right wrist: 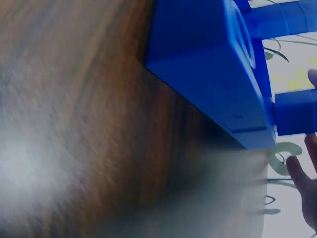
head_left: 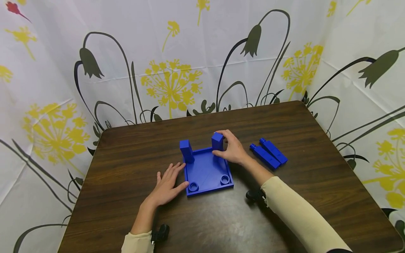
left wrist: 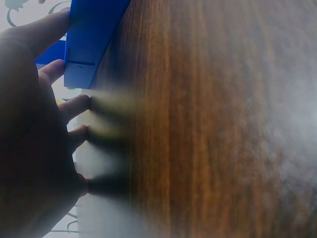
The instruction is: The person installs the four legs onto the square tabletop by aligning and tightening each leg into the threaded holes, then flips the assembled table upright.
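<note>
A blue square tray-like base [head_left: 207, 174] lies on the table, with a low rim and round sockets in its two near corners. From its far left corner rises a blue square post [head_left: 186, 151], leaning slightly. My right hand [head_left: 233, 149] pinches a second blue post [head_left: 217, 141] between thumb and fingers at the far right corner; the right wrist view shows this post [right wrist: 297, 114] upright on the base. Spread out flat, my left hand [head_left: 167, 186] touches the base's left side with thumb and fingertips; the base's side wall [left wrist: 94, 34] shows in the left wrist view.
Two more blue posts, one nearer [head_left: 265, 156] and one farther [head_left: 274, 152], lie side by side to the right, their narrow round ends pointing away. A dark wooden table [head_left: 126, 154] carries everything. Behind it hangs a white flower-patterned curtain [head_left: 126, 21].
</note>
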`<state>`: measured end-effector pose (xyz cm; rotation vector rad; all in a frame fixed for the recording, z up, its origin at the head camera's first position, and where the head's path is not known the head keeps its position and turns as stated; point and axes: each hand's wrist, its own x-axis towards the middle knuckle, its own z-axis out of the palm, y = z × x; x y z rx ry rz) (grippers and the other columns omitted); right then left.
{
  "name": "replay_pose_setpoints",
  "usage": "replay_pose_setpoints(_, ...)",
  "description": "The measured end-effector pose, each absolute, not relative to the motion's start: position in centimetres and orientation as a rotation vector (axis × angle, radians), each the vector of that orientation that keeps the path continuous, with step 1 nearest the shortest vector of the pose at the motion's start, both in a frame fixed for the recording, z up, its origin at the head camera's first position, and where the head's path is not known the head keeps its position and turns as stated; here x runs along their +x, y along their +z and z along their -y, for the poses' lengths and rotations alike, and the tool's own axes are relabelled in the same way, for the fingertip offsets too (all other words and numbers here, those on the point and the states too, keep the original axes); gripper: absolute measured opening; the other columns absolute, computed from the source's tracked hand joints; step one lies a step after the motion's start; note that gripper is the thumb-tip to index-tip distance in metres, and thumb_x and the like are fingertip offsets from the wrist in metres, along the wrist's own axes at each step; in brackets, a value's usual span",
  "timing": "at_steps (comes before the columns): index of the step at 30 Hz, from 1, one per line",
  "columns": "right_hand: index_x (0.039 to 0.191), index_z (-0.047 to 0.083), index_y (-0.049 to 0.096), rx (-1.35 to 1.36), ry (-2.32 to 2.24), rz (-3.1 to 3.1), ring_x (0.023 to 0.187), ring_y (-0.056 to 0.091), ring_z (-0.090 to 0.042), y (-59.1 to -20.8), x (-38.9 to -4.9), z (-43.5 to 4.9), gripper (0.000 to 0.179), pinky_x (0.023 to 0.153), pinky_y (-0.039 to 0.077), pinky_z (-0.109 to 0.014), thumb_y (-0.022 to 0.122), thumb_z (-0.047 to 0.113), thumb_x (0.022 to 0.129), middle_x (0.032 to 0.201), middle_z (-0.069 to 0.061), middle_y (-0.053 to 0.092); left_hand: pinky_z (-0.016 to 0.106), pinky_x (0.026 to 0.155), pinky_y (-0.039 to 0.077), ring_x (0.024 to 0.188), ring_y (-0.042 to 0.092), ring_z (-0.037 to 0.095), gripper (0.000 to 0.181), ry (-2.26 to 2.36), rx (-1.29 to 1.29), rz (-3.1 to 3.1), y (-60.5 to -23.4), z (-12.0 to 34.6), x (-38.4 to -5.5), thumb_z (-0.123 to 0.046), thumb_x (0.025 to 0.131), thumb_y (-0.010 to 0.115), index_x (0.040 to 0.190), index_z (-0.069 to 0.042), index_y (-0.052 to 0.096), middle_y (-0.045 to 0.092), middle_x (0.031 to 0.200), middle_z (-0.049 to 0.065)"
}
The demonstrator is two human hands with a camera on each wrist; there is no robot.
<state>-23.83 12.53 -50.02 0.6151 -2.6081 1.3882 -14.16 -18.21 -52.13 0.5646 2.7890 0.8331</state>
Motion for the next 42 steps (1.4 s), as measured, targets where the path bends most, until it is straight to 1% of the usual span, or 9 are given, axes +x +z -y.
replay_pose_setpoints(4,0.147,0.012,0.042,0.844,1.653,2.539,0.126,0.049,-0.029,-49.7,-24.4,-13.2,0.078,0.105,0.037,-0.053,0.077,0.001,0.078,0.138,-0.015,0.048,0.074,0.104,-0.006,0.149,0.007,0.035,0.073,0.832,0.564,-2.792,-52.1,18.2,-14.2,-0.057,0.095,0.053,0.156,-0.027,0.026,0.023,0.161,0.008)
replay_pose_setpoints(7,0.151,0.010,0.034,0.943,1.853,2.484,0.134,0.042,-0.032,-49.4,-24.7,-13.5,0.081,0.111,0.028,-0.056,0.069,-0.009,0.080,0.147,-0.019,0.042,0.074,0.104,-0.005,0.149,0.007,0.035,0.073,0.829,0.566,-2.792,-52.2,18.2,-14.3,-0.057,0.095,0.052,0.156,-0.028,0.025,0.023,0.161,0.008)
replay_pose_setpoints(10,0.153,0.008,0.031,1.002,1.971,2.464,0.138,0.038,-0.033,-49.2,-25.0,-13.7,0.081,0.112,0.023,-0.056,0.063,-0.015,0.082,0.148,-0.020,0.041,0.074,0.104,-0.006,0.149,0.007,0.035,0.072,0.832,0.568,-2.788,-52.0,18.2,-14.3,-0.057,0.096,0.052,0.156,-0.028,0.025,0.023,0.161,0.008)
replay_pose_setpoints(12,0.153,0.006,0.030,1.021,2.002,2.473,0.139,0.037,-0.034,-49.2,-25.2,-13.8,0.079,0.112,0.023,-0.057,0.061,-0.016,0.084,0.148,-0.021,0.041,0.073,0.104,-0.006,0.149,0.007,0.035,0.072,0.835,0.568,-2.786,-51.9,18.2,-14.3,-0.056,0.096,0.052,0.156,-0.028,0.025,0.023,0.161,0.008)
replay_pose_setpoints(18,0.148,-0.002,0.037,1.042,1.988,2.523,0.133,0.044,-0.038,-49.4,-25.5,-13.8,0.067,0.107,0.033,-0.057,0.062,-0.013,0.086,0.143,-0.024,0.048,0.074,0.103,-0.005,0.148,0.007,0.036,0.072,0.828,0.570,-2.790,-52.0,18.1,-14.2,-0.055,0.096,0.053,0.156,-0.028,0.026,0.023,0.161,0.009)
replay_pose_setpoints(23,0.145,0.001,0.044,1.029,1.978,2.531,0.129,0.049,-0.036,-49.4,-25.4,-13.8,0.062,0.105,0.036,-0.056,0.064,-0.011,0.087,0.137,-0.019,0.055,0.074,0.103,-0.005,0.149,0.007,0.035,0.073,0.828,0.563,-2.789,-52.1,18.2,-14.2,-0.057,0.095,0.052,0.156,-0.028,0.025,0.023,0.161,0.008)
replay_pose_setpoints(29,0.139,0.003,0.050,1.060,1.998,2.483,0.126,0.053,-0.033,-49.6,-25.4,-13.9,0.056,0.103,0.039,-0.054,0.067,-0.007,0.087,0.133,-0.025,0.055,0.074,0.103,-0.006,0.149,0.007,0.035,0.073,0.829,0.559,-2.788,-52.3,18.2,-14.2,-0.058,0.095,0.052,0.156,-0.028,0.025,0.023,0.161,0.008)
replay_pose_setpoints(36,0.135,0.002,0.052,1.010,2.064,2.480,0.125,0.053,-0.030,-49.7,-25.3,-14.0,0.052,0.103,0.041,-0.050,0.068,-0.007,0.087,0.130,-0.018,0.060,0.074,0.104,-0.006,0.149,0.007,0.035,0.072,0.832,0.561,-2.784,-52.2,18.2,-14.2,-0.056,0.096,0.053,0.156,-0.028,0.025,0.023,0.161,0.008)
replay_pose_setpoints(42,0.134,0.000,0.053,0.957,2.054,2.491,0.124,0.054,-0.031,-49.7,-25.1,-13.9,0.052,0.102,0.043,-0.047,0.071,-0.006,0.085,0.128,-0.019,0.060,0.074,0.104,-0.005,0.149,0.007,0.035,0.073,0.824,0.564,-2.785,-52.1,18.2,-14.2,-0.057,0.095,0.053,0.156,-0.028,0.025,0.023,0.161,0.008)
